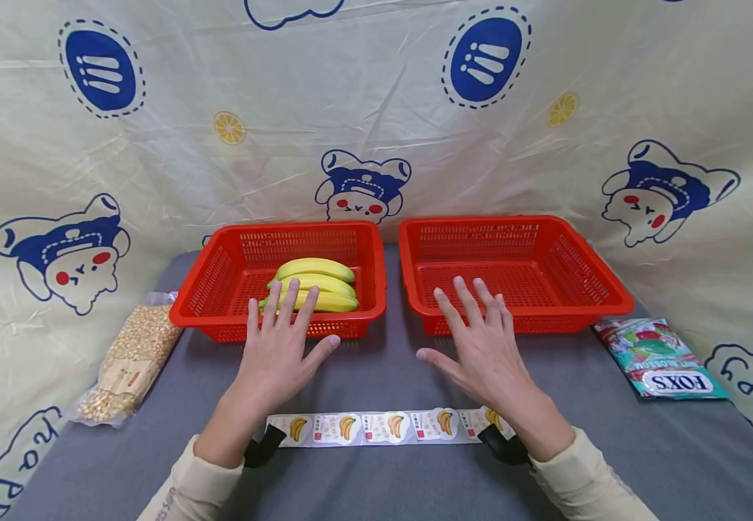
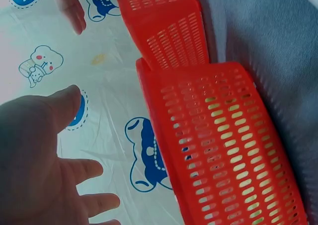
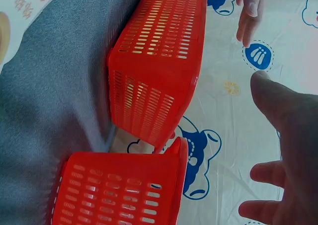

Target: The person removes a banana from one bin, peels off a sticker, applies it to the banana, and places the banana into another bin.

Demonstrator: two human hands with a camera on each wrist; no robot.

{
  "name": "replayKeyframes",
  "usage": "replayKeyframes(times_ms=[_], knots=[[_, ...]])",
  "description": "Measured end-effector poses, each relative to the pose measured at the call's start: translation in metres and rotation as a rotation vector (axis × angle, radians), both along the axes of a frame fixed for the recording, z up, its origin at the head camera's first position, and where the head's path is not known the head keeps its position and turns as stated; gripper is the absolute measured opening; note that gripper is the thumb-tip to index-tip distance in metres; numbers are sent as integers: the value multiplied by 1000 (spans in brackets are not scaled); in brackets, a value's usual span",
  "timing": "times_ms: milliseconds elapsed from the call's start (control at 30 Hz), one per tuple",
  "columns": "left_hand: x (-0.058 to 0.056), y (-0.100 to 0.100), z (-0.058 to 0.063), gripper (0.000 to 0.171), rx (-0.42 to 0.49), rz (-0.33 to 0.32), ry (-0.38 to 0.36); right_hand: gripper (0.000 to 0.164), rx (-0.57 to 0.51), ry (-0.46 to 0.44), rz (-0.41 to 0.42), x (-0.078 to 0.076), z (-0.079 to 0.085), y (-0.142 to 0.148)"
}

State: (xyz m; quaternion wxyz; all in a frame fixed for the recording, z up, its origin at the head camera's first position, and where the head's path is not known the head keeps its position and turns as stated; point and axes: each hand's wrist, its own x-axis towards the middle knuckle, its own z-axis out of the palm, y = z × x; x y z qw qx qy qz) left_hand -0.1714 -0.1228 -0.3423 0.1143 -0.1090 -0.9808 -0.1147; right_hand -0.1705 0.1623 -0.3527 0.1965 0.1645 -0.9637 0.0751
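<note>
My left hand (image 1: pixel 279 362) is held with fingers spread in front of the left red basket (image 1: pixel 220 322), its fingertips overlapping the bananas in the head view. Several yellow bananas (image 1: pixel 314 269) lie side by side in that basket. My right hand (image 1: pixel 484 354), fingers also spread, is before the right red basket (image 1: pixel 585 311), which has nothing in it. Neither hand holds anything. Below both hands, a strip of banana stickers (image 1: pixel 394 428) lies across the table. In the left wrist view, yellow shows through the slots of the left basket's wall (image 2: pixel 223 150).
On the left lies a clear bag of corn kernels (image 1: pixel 132 362). A teal Fox's candy bag (image 1: pixel 663 362) lies on the right. The grey cloth-covered table (image 1: pixel 389 485) meets a printed cream curtain (image 1: pixel 376 94) behind the baskets.
</note>
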Motion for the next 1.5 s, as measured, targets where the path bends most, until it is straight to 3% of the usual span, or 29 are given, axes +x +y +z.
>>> replayKeyframes(times_ms=[167,333,667,1033,1300,1500], knots=[[-5,-8,11,83,31,-17,1,96,-50,36,49,-5,2,-7],[-11,-18,22,81,49,-27,9,93,-109,5,80,-9,5,-18],[-36,-42,45,76,88,-71,12,82,-290,-26,178,-24,3,-44],[-69,-61,69,71,86,-118,-156,78,-432,-153,225,-40,-4,-70],[-95,-67,77,67,131,-135,-297,77,-499,-257,157,-50,-13,-85],[-119,-69,85,62,164,-165,-343,75,-534,-289,114,-58,-20,-90]])
